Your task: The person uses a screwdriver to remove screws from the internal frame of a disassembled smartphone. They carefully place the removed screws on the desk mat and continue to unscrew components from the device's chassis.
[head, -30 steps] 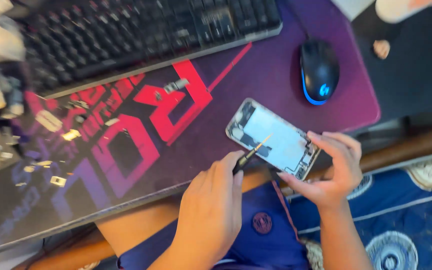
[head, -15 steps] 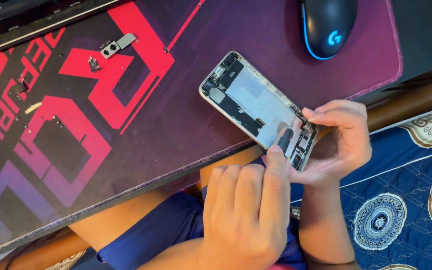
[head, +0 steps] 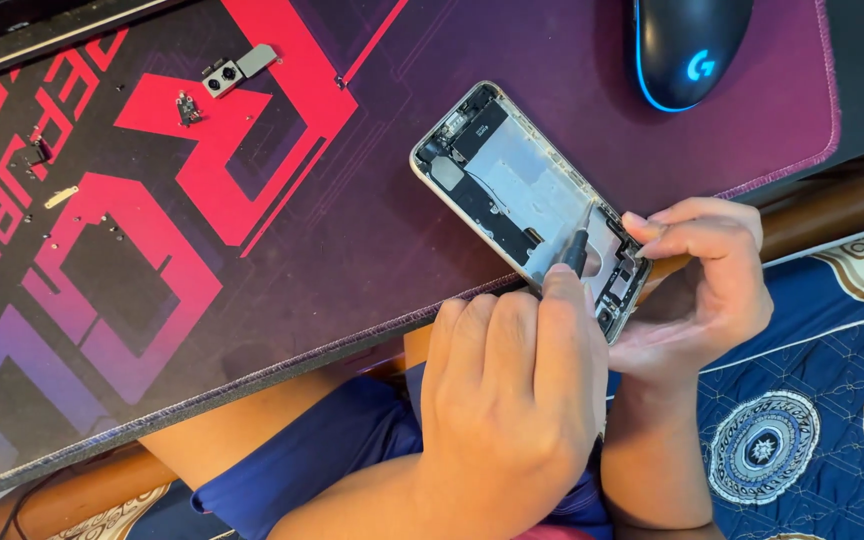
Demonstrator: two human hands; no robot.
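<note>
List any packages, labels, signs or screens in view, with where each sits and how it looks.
No packages or lit screens.
Large purple desk mat: covers the desk, printed with big angular red and pink lettering on its left part.
Black computer mouse: top right on the mat, with a small glowing blue emblem and blue edge light.
Opened silver-framed phone shell: centre right, internals showing, no display fitted.

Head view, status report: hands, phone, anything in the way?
Left hand grips screwdriver, tip inside opened phone. Right hand steadies phone's lower end. Nothing blocking; mouse apart.
</note>
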